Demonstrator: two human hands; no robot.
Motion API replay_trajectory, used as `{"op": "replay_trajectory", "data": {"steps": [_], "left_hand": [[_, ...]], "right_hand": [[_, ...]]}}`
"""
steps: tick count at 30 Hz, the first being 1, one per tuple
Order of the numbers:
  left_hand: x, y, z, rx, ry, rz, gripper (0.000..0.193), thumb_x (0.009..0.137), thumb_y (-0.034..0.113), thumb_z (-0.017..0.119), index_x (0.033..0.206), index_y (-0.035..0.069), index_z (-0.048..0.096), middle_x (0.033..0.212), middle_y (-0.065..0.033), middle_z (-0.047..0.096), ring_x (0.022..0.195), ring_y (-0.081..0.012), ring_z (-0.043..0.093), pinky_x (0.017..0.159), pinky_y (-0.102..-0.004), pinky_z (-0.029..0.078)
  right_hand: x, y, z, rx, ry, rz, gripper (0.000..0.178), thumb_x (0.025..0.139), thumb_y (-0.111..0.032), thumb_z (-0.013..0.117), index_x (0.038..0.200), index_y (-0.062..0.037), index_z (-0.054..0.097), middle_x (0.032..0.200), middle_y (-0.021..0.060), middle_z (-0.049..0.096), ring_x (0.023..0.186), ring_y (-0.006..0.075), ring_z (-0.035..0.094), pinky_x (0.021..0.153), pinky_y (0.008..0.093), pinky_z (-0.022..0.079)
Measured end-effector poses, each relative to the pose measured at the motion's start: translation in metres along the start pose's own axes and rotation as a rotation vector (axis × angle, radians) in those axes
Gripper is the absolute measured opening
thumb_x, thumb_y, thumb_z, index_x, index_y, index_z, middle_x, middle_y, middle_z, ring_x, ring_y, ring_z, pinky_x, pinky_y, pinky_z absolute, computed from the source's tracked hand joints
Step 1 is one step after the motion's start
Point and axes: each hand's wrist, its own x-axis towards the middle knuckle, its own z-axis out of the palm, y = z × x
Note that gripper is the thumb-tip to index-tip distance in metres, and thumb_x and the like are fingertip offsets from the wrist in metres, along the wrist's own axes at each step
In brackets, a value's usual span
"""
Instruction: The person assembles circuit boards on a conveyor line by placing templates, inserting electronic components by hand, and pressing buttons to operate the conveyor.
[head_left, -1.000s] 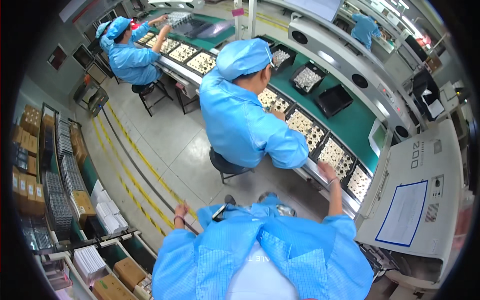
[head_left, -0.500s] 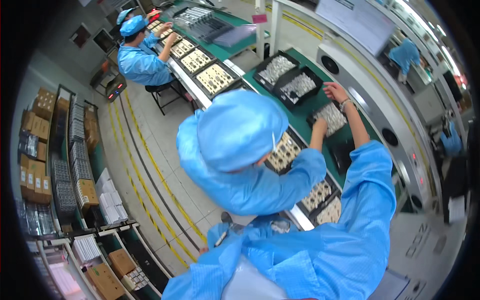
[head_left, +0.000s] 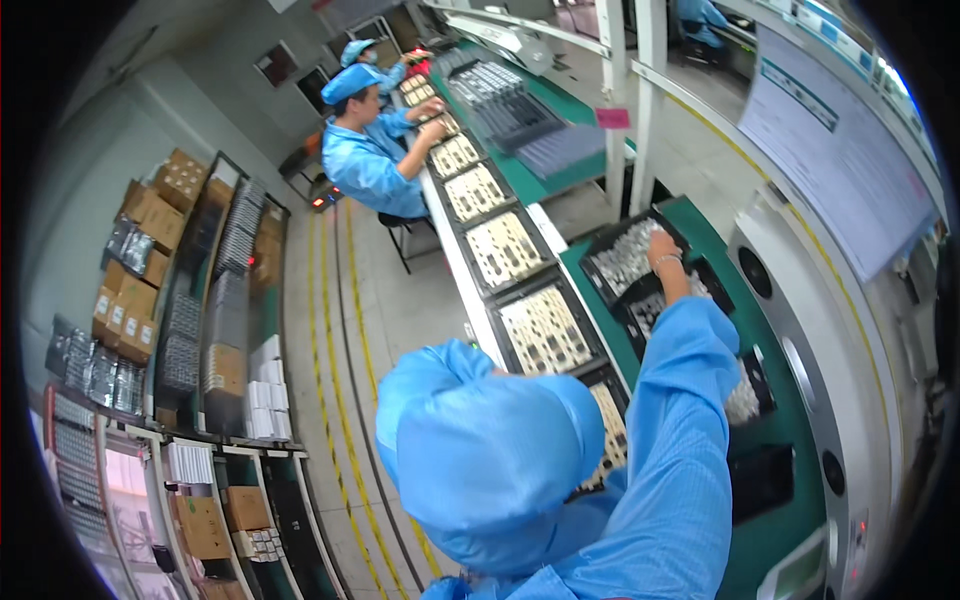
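My right hand (head_left: 662, 248), with a bracelet at its wrist, reaches into the far black tray (head_left: 600, 284). Its fingers are curled down among small silvery parts (head_left: 622, 258); whether a part is between them I cannot make out. Beneath my forearm lies a second tray (head_left: 712, 276) of similar parts, partly covered by the sleeve. A third lot of silvery parts (head_left: 743, 397) lies nearer, to the right of my arm. My left hand is out of view. Close in front of me, a co-worker's blue cap (head_left: 490, 450) and shoulders hide part of the line.
Black frames holding cream-coloured plates (head_left: 545, 328) run along the line on the left. A dark tray (head_left: 765, 482) lies on the green bench (head_left: 815, 505). A white post (head_left: 648, 110) rises beyond the trays. Another co-worker (head_left: 365, 150) sits further up the line.
My right hand has moved from above the nearer tray into the far one, its spread fingers now curled. The co-worker's hand has left the nearer tray. My view has swung round.
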Motion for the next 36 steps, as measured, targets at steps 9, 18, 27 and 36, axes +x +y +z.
{"op": "replay_trajectory", "data": {"steps": [9,18,27,36], "left_hand": [[-0.014,0.004,0.042,0.010,0.103,-0.010,0.036,0.098,0.035,0.053,0.087,0.006,0.073,0.081,-0.0120,0.070,0.077,-0.0254,0.067,0.068,-0.0405,0.053],[-0.066,-0.014,0.065,0.025,0.048,0.016,0.035,0.099,0.033,0.053,0.089,0.006,0.073,0.084,-0.0138,0.071,0.080,-0.0279,0.068,0.071,-0.0415,0.053],[-0.120,-0.025,0.092,-0.041,-0.037,0.115,0.034,0.099,0.031,0.053,0.092,0.005,0.073,0.086,-0.0155,0.071,0.084,-0.0304,0.068,0.074,-0.0426,0.053],[-0.099,-0.114,-0.057,0.127,-0.208,0.432,0.033,0.099,0.029,0.053,0.094,0.004,0.074,0.089,-0.0173,0.072,0.087,-0.0329,0.069,0.077,-0.0437,0.054]], "right_hand": [[0.008,-0.058,0.038,0.051,-0.178,0.148,0.036,0.102,-0.017,0.043,0.138,-0.0143,0.046,0.143,0.0269,0.042,0.116,0.0468,0.059,0.094,0.0554,0.052],[0.008,-0.058,0.017,0.039,-0.151,0.066,0.034,0.103,-0.016,0.038,0.134,-0.0062,0.049,0.113,0.0243,0.068,0.104,0.0395,0.067,0.086,0.0559,0.054],[-0.064,-0.060,-0.049,0.005,0.055,-0.104,0.032,0.098,-0.035,0.053,0.113,-0.0064,0.059,0.095,0.0182,0.073,0.089,0.0391,0.070,0.074,0.0543,0.055],[-0.414,-0.030,-0.088,1.360,0.110,0.166,0.029,0.101,-0.034,0.057,0.098,-0.0064,0.064,0.071,0.0003,0.061,0.056,0.0081,0.055,0.050,0.0232,0.044]]}}
